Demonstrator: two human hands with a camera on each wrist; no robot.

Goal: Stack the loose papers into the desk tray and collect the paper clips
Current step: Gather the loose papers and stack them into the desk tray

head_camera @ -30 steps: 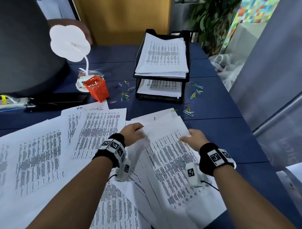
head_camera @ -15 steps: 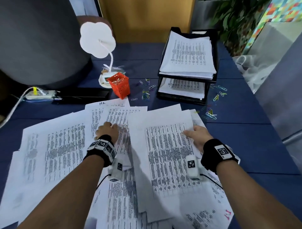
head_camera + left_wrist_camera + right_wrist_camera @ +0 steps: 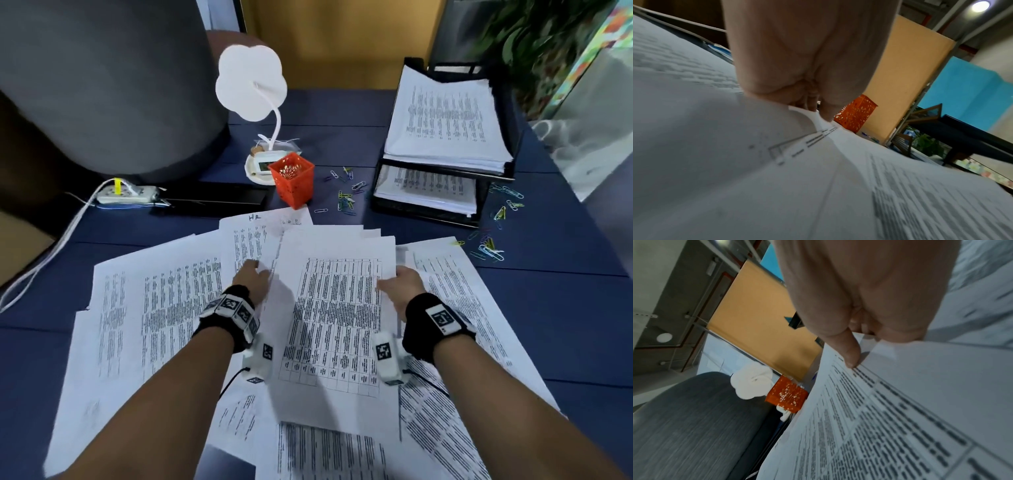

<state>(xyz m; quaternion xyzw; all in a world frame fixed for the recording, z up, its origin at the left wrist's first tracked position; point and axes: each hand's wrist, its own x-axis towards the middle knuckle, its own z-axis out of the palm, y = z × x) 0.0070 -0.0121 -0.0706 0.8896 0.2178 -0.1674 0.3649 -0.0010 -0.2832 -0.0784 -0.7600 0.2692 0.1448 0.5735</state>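
Printed text on the loose papers (image 3: 164,308) is blurring beyond reading; sheets are running off the bottom edge, and paper is hiding the left hand's (image 3: 253,279) fingertips.

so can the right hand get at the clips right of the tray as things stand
Probably not yet: the right hand is gripping the sheet stack. The clips lie uncovered beside the tray, so the path looks free.

Dark blue plank desk (image 3: 342,113) before an ochre wall panel (image 3: 335,41), leafy plant (image 3: 534,41) at right, round ceiling light (image 3: 980,6).
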